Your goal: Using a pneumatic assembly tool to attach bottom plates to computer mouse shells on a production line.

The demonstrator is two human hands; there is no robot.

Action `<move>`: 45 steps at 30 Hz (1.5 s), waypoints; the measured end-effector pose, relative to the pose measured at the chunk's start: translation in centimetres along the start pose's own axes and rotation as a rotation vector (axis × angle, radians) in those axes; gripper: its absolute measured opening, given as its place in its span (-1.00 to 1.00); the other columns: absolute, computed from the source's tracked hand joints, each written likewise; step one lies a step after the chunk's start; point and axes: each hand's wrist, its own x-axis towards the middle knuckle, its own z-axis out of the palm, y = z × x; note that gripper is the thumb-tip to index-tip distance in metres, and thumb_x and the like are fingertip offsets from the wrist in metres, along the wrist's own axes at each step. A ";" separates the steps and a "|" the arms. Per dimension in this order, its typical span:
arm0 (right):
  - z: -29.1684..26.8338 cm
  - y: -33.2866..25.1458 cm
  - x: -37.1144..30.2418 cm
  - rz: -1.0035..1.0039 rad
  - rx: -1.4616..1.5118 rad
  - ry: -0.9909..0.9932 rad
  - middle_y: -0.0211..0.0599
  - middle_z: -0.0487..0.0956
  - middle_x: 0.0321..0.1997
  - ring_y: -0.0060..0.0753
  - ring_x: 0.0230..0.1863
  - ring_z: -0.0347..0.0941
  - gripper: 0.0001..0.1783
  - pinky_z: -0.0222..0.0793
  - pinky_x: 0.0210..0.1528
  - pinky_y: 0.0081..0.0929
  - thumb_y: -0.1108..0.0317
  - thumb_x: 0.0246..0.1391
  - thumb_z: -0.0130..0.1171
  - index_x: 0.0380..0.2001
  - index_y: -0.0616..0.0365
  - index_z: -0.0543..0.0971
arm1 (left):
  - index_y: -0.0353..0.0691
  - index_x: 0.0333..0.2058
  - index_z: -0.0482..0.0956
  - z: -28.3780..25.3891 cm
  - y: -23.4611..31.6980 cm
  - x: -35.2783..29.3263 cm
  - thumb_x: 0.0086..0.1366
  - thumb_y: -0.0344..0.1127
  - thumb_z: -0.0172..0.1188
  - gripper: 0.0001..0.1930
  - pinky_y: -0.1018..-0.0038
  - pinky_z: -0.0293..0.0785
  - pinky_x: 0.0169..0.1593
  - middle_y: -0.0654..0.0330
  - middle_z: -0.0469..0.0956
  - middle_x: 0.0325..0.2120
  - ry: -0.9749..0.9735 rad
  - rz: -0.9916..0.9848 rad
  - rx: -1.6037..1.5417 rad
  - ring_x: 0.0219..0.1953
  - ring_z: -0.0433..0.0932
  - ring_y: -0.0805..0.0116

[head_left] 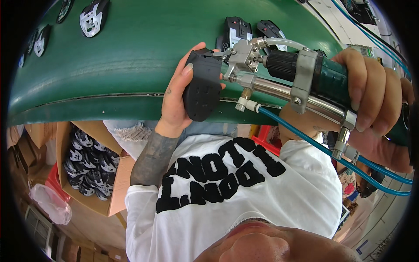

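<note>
Fingers (pixel 187 70) of the left hand (pixel 173 104) pinch a black mouse casing (pixel 202 89) against the thumb, while those of the right hand (pixel 373 94) curl round a metal-and-green tool (pixel 302 83) whose front end is just beside the left fingers. Beyond them, several mouse shells (pixel 92 19) lie on the green table (pixel 139 65).

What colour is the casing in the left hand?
The casing is black; best seen in the head view.

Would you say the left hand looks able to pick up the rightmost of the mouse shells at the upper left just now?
Probably not, as the left hand is taken up with the black mouse shell, though nothing visible blocks its way to the silver-and-black shell.
</note>
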 end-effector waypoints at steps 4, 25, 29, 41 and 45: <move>-0.2 0.1 0.2 -0.009 0.008 0.014 -0.60 0.59 -0.47 -0.63 -0.42 0.54 -0.81 0.36 -0.21 -0.57 0.14 0.09 0.25 -0.31 -0.06 0.51 | -0.17 0.29 0.05 -0.2 0.1 0.0 0.32 -0.09 -0.09 -0.38 0.18 0.50 0.01 -0.07 0.23 0.19 0.035 0.047 -0.076 -0.07 0.50 0.15; 1.2 -1.5 0.9 -0.039 0.025 0.071 -0.65 0.58 -0.51 -0.68 -0.47 0.52 -0.76 0.35 -0.24 -0.64 0.09 -0.03 0.32 -0.41 -0.08 0.52 | -0.17 0.29 0.05 -0.5 -0.2 0.1 0.33 -0.11 -0.08 -0.39 0.22 0.50 0.02 -0.05 0.25 0.18 0.000 0.041 -0.104 -0.06 0.49 0.17; 1.2 -0.1 0.6 -0.044 0.040 0.083 -0.66 0.58 -0.51 -0.69 -0.48 0.52 -0.75 0.35 -0.25 -0.65 0.07 -0.05 0.34 -0.43 -0.08 0.52 | -0.20 0.29 0.06 -0.5 -0.1 0.0 0.33 -0.11 -0.08 -0.39 0.24 0.51 0.00 -0.04 0.26 0.17 -0.006 0.021 -0.107 -0.07 0.49 0.20; 1.4 2.1 1.7 -0.067 0.058 0.133 -0.69 0.57 -0.53 -0.71 -0.50 0.51 -0.72 0.35 -0.26 -0.69 0.04 -0.12 0.38 -0.49 -0.09 0.53 | -0.25 0.28 0.08 -0.2 0.2 -0.2 0.34 -0.13 -0.07 -0.40 0.27 0.53 -0.02 -0.05 0.30 0.14 0.013 0.029 -0.070 -0.10 0.51 0.23; 2.2 2.3 1.9 -0.072 0.056 0.159 -0.70 0.57 -0.54 -0.72 -0.51 0.51 -0.71 0.35 -0.27 -0.70 0.03 -0.15 0.39 -0.51 -0.09 0.53 | -0.25 0.28 0.09 0.0 0.2 -0.3 0.33 -0.13 -0.06 -0.40 0.28 0.53 -0.03 -0.04 0.30 0.13 0.029 0.007 -0.062 -0.11 0.51 0.23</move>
